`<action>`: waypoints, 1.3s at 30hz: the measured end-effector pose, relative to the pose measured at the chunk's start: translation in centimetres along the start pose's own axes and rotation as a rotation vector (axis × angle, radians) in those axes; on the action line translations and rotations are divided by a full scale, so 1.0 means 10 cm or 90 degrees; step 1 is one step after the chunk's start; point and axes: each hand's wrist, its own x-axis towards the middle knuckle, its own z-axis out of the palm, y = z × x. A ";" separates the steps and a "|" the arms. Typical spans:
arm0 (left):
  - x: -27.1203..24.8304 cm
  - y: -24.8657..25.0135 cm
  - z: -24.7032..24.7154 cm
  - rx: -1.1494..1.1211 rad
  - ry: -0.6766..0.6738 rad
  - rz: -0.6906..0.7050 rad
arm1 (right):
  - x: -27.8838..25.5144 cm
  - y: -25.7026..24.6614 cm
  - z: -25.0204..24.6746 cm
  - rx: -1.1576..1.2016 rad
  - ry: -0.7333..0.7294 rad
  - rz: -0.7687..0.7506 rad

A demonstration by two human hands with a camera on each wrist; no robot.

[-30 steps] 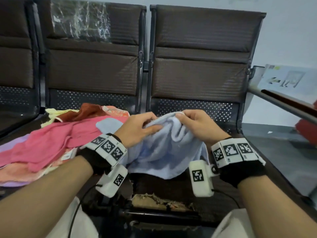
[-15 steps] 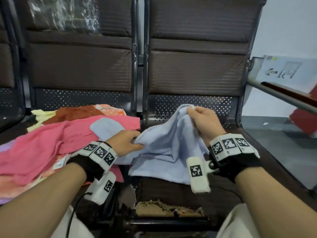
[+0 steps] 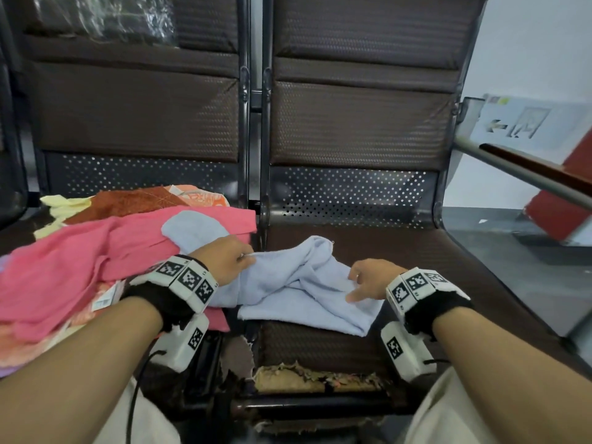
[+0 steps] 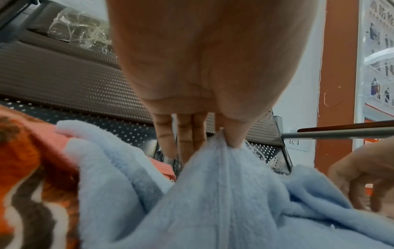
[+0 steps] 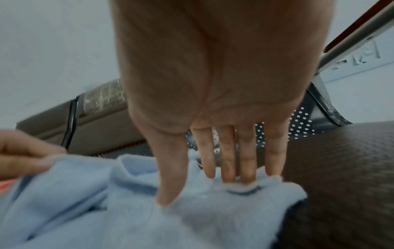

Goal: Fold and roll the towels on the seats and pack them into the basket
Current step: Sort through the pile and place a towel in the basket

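Observation:
A light blue towel [image 3: 307, 283] lies crumpled on the right seat [image 3: 416, 251]. My left hand [image 3: 248, 256] pinches the towel's left edge between thumb and forefinger, which the left wrist view [image 4: 226, 139] shows with the other fingers straight. My right hand [image 3: 352, 286] rests on the towel's right part. In the right wrist view [image 5: 202, 188] its fingers are straight, the tips touch a fold of the towel [image 5: 213, 219] and the thumb lies on the cloth. A pile with a pink towel [image 3: 80, 261], another light blue one [image 3: 192, 229] and a brown one [image 3: 128, 203] covers the left seat. No basket is in view.
A metal armrest rail [image 3: 528, 174] slants across the right side beyond the seat. The front edge of the right seat is torn, with padding [image 3: 314, 376] showing. A red object [image 3: 560, 216] stands on the floor at the far right. Seat backrests rise behind.
The blue towel, held up by both hands before, has come down onto the seat. My right hand let go of its raised corner and dropped to its right side; my left hand keeps its pinch.

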 end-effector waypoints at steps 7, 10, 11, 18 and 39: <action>-0.04 0.18 -0.17 -0.176 0.125 -0.046 | 0.02 -0.03 0.00 -0.020 0.084 0.013; -0.06 0.28 -0.28 -0.349 0.154 -0.049 | -0.05 -0.12 -0.19 0.135 0.241 -0.039; -0.07 0.31 -0.31 -0.412 0.154 -0.040 | -0.08 -0.17 -0.25 0.184 0.299 -0.067; -0.18 0.56 -0.32 -0.510 0.080 0.052 | -0.32 -0.64 -0.26 0.302 0.219 -0.283; -0.12 0.20 -0.14 -0.245 0.093 -0.086 | -0.13 -0.47 -0.48 0.626 0.468 -0.198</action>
